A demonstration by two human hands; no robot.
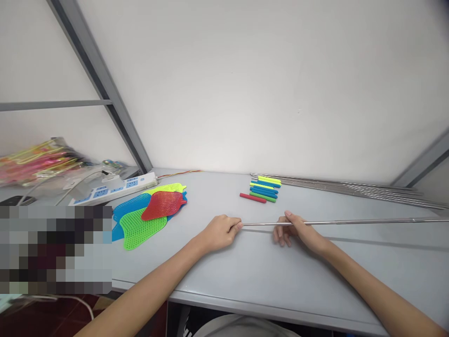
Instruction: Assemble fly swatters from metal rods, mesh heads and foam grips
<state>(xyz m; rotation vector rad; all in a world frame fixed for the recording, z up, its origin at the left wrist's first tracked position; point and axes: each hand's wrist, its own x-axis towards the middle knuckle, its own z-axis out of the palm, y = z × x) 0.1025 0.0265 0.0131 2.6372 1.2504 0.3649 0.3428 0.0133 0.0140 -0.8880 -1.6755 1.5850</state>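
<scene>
A thin silver telescopic metal rod stretches level over the table, from the middle to beyond the right edge of view. My left hand is closed on its thin left end. The rod also lies across my right hand, between the raised thumb and the loosely curled, slightly blurred fingers. Behind my hands lies a group of coloured plastic handle tubes, with a red one at the front. Fly swatter heads overlap to the left of my left hand: red, green, blue and yellow.
Several more metal rods lie along the wall at the back right. A white power strip with cables is at the left, near plastic-bagged colourful items. Grey frame posts stand at both sides. The table's front edge runs below my arms.
</scene>
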